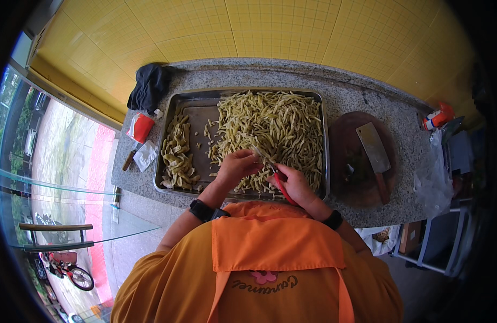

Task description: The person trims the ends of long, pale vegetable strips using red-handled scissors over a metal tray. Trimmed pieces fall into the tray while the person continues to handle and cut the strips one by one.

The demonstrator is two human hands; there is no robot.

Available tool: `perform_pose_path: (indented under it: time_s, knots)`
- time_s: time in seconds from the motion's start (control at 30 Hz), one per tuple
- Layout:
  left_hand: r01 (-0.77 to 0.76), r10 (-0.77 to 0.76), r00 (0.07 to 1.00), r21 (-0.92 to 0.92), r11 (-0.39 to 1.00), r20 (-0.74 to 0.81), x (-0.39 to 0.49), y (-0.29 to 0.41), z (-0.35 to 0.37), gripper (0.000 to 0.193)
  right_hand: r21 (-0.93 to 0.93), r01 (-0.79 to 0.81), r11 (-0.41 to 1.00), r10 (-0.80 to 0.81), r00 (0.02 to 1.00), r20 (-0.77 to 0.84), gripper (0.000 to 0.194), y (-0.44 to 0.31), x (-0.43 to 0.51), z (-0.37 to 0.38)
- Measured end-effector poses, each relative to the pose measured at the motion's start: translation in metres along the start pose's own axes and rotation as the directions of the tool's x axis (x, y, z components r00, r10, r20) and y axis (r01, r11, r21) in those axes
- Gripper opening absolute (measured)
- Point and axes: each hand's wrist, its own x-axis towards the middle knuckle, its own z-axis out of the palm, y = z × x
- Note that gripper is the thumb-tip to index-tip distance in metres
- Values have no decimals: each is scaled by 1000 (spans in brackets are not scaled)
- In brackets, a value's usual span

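A large metal tray [198, 137] lies before me on the counter. Slender yellow-green pieces of food [272, 117], perhaps pickled chillies, are heaped over its middle and right. A smaller pile of broader, curled pieces [177, 157] lies along the left wall. Over the heap, my right hand [293, 183] grips red-handled scissors [280, 186], their blades pointing up and left. My left hand [239, 164] pinches a small pale piece [256, 151] close to the scissor tips. Whether the blades touch that piece is too small to tell.
Right of the tray, a cleaver [373, 147] rests on a round chopping board [341, 133]. On the left are a dark cloth [148, 87], a red-and-white packet [140, 127], a knife handle [129, 160] and a white wrapper [145, 156]. A clear plastic bag [433, 177] hangs over the right edge.
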Motion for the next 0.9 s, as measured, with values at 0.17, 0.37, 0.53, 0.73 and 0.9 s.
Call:
perform_pose_path:
  time_s: [0.17, 0.37, 0.53, 0.73, 0.9]
  knots:
    - [-26, 17, 999, 234, 972, 40, 1, -1, 3, 21, 68, 13, 998, -12, 1000, -10, 50, 3, 4, 1]
    - [-7, 8, 1000, 77, 997, -2, 0, 0, 4, 18, 242, -47, 969, 50, 999, -6, 49, 9, 10, 0]
    - [-41, 36, 998, -132, 990, -43, 4, -4, -2, 19, -12, -7, 1000, 7, 1000, -30, 50, 0, 3, -9]
    - [-73, 65, 995, -114, 991, -70, 7, -7, -2, 12, -132, 96, 987, -96, 995, 7, 57, -9, -2, -6]
    - [-67, 59, 996, -112, 991, -72, 4, -6, 1, 9, -120, 59, 991, -55, 998, 34, 56, -11, -2, -4]
